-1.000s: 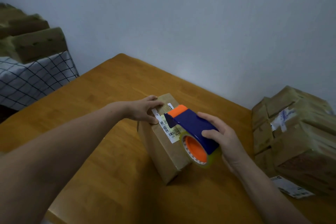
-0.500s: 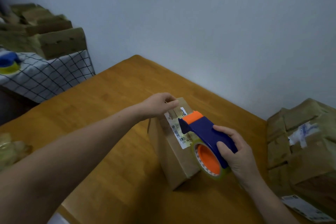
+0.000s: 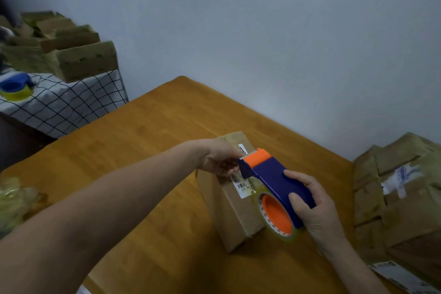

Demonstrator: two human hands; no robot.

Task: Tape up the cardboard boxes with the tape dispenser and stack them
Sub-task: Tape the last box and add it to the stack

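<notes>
A blue-and-orange tape dispenser (image 3: 274,179) is being gripped by the right hand (image 3: 312,210), fingers wrapped round its body, and held over the top of a cardboard box (image 3: 229,212) lying on a wooden table (image 3: 143,150). The left hand (image 3: 218,159) is being held at the dispenser's orange tip, fingers curled; whether anything is being pinched cannot be told.

Wooden table (image 3: 148,131), honey-brown, fills the centre out to 6 o'clock; plain pale blue-grey wall (image 3: 262,31) behind it at 12 o'clock. At 10 o'clock, white cloth with dark grid check (image 3: 71,102), bearing a spare blue tape dispenser (image 3: 15,85) on a yellowish roll. At 9 o'clock, crumpled wad of clear yellowish film (image 3: 16,200) on the table edge; at 5 o'clock, printed paper slip (image 3: 403,278) lying flat.
</notes>
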